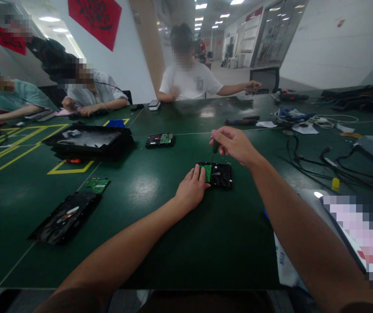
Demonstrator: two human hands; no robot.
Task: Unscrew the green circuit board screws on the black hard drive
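A black hard drive (221, 175) with a green circuit board (208, 172) on top lies on the dark green table (160, 230) in front of me. My left hand (191, 190) rests flat against the drive's left edge, fingers over the green board. My right hand (234, 144) hovers just above the drive, closed around the dark handle of a small screwdriver (214, 149) whose tip points down at the board.
An opened drive (65, 217) and a loose green board (97, 184) lie at the left. A black tray (88, 141) and another drive (160, 140) sit further back. Cables (333, 163) sprawl at the right. Three people sit at the far side.
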